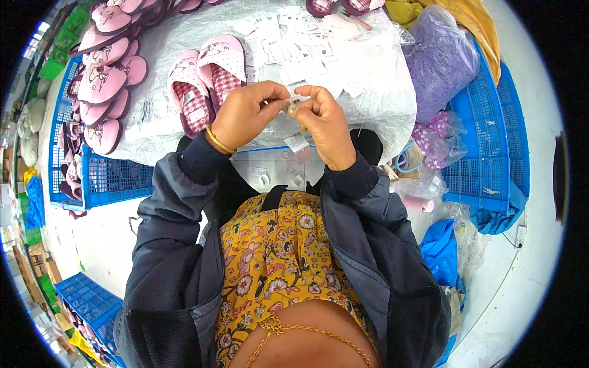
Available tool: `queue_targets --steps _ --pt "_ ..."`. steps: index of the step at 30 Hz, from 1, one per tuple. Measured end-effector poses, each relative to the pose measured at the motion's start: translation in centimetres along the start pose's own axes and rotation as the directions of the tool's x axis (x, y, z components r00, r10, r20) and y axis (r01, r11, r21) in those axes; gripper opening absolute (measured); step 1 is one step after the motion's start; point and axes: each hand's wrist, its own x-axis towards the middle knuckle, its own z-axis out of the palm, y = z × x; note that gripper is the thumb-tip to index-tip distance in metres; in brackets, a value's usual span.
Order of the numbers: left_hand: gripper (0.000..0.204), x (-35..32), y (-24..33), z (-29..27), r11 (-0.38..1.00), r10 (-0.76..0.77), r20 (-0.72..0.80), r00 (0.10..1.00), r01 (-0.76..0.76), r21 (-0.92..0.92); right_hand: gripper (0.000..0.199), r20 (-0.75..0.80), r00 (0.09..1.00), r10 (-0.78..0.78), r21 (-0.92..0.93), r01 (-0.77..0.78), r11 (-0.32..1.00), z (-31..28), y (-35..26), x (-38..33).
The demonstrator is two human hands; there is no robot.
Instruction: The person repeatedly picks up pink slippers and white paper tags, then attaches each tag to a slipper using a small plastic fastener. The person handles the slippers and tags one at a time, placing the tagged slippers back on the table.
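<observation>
Above the table's near edge, my left hand [246, 116] and my right hand [326, 124] meet, fingertips pinched together. Between them they hold a small white printed label [297, 100]. Another pale label [299, 148] hangs just under my right hand; what it is attached to is hidden. Beside my left hand lies a pair of pink slippers [222, 54] with checked insoles, a white sticker [196, 115] on the left insole. Past my fingers, several loose printed labels [300, 52] are spread over the plastic-wrapped table [147, 122].
Stacked pink slippers [104, 83] fill the left edge, above a blue crate [116, 176]. On the right stand a purple bag [438, 58] and blue crates [478, 147]. A pink roll [418, 203] and blue plastic [440, 248] lie lower right. Another blue crate [89, 300] is lower left.
</observation>
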Motion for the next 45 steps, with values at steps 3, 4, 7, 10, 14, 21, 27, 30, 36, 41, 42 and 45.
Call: queue_targets --steps 3,4,7,10,14,21,27,30,36,41,42,45 --pt "0.015 -0.2 0.8 -0.6 0.993 -0.088 0.115 0.990 0.096 -0.070 0.025 0.010 1.000 0.012 -0.008 -0.011 1.000 -0.4 0.6 0.4" --pt "0.017 -0.3 -0.8 0.0 0.945 -0.121 0.125 0.985 0.153 -0.289 0.023 0.018 1.000 0.013 -0.013 -0.012 1.000 -0.5 0.7 0.2" --pt "0.018 0.3 -0.7 -0.4 0.835 -0.260 0.229 0.938 0.337 -0.434 0.018 0.055 0.998 0.033 0.006 -0.033 0.999 -0.4 0.3 -0.2" --pt "0.016 0.1 -2.0 -0.2 0.825 -0.227 0.312 0.922 0.353 -0.441 0.016 0.100 0.994 0.033 0.015 -0.035 0.999 -0.4 0.6 -0.4" --pt "0.014 -0.1 -3.4 0.1 0.894 -0.194 0.214 0.957 0.262 -0.364 0.021 0.190 0.981 0.035 -0.041 -0.028 0.999 -1.0 0.8 -0.3" --pt "0.014 0.9 -0.1 -2.2 0.994 0.014 0.115 0.993 -0.002 -0.105 0.021 0.052 0.990 -0.128 -0.172 0.135 0.976 -1.1 -2.4 -0.5" --pt "0.012 0.5 -0.2 -2.2 0.992 0.118 0.071 0.990 -0.115 -0.049 0.016 0.160 0.985 -0.072 -0.165 0.099 0.981 0.4 -2.2 0.2" --pt "0.012 -0.4 -0.9 -2.3 0.984 0.053 0.061 0.997 -0.042 -0.172 0.016 0.188 0.979 -0.074 -0.186 0.109 0.976 0.6 -1.8 0.6" --pt "0.042 -2.8 -3.0 -3.8 0.990 0.066 0.099 0.993 -0.053 -0.134 0.015 0.264 0.961 -0.080 -0.030 0.091 0.995 1.6 -3.7 0.9" --pt "0.065 -5.2 -4.5 -1.3 0.967 0.240 0.169 0.956 -0.220 -0.128 0.013 0.359 0.921 -0.151 0.306 0.036 0.951 3.5 -6.7 0.6" --pt "0.064 -5.7 -5.2 -0.7 0.958 0.267 0.154 0.951 -0.246 -0.148 0.013 0.369 0.913 -0.176 0.360 0.035 0.932 3.9 -7.3 0.7" --pt "0.055 -7.2 -5.8 0.6 0.916 0.104 0.190 0.976 -0.019 -0.401 0.011 0.388 0.890 -0.240 0.472 0.032 0.881 4.3 -8.9 1.1"
